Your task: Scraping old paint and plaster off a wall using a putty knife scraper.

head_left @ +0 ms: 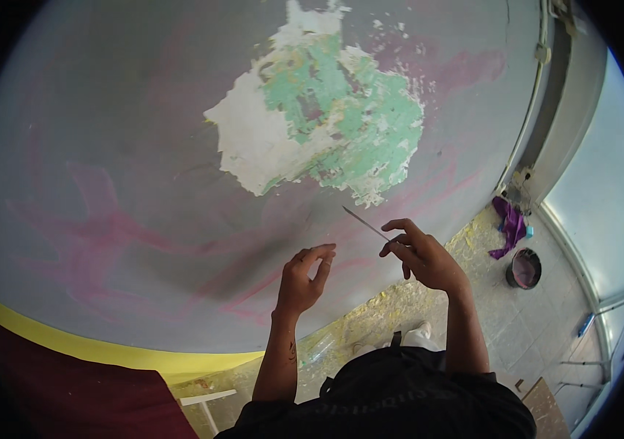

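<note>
My right hand (429, 256) is closed on the near end of a thin metal scraper (365, 222), seen nearly edge-on. Its far tip slants up and left toward the grey wall (158, 88); whether it touches the wall I cannot tell. My left hand (304, 279) is raised left of the scraper, fingers bent, the thumb a little apart from them, with nothing visible in it. Above both hands, a large ragged scraped patch (319, 110) on the wall shows white and pale green layers. Pink smears run across the grey paint around it.
Paint flakes (370, 311) litter the floor along the wall. To the right are a black bucket (524, 268) and a purple cloth (509, 227). A dark red panel (85, 388) fills the lower left, beside a yellow band (202, 364). A pipe (527, 110) climbs the wall's right side.
</note>
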`<state>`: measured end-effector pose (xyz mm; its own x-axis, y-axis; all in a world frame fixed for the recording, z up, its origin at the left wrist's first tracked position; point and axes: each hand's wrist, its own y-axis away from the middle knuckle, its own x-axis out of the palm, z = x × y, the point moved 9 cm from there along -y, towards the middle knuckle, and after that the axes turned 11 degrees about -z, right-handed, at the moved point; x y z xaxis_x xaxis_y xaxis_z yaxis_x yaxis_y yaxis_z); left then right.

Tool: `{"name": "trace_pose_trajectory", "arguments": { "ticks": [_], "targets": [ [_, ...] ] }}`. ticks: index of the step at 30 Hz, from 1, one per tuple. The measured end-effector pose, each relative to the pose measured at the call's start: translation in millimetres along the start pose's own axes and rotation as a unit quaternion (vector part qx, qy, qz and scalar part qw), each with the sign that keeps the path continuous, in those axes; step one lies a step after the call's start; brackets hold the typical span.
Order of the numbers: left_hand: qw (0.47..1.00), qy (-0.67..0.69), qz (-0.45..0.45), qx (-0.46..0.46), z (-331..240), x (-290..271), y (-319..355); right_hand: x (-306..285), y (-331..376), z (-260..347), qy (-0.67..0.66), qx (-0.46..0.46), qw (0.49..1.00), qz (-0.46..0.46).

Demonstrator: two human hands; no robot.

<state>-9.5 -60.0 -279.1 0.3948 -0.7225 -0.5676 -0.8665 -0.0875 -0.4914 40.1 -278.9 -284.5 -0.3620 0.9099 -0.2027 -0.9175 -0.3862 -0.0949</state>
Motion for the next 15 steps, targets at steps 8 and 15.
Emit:
{"name": "trace_pose_trajectory", "arguments": {
  "ticks": [8,15],
  "targets": [
    [0.995,0.072,0.013,-0.067,54.3,-15.6,28.0,-14.9,-11.6,1.6,0.054,0.032,0.994,-0.094],
    [0.986,0.14,0.043,-0.083,69.7,-9.0,24.5,-33.8,-34.6,20.0,0.189,0.054,0.975,-0.103]
  ]
}}
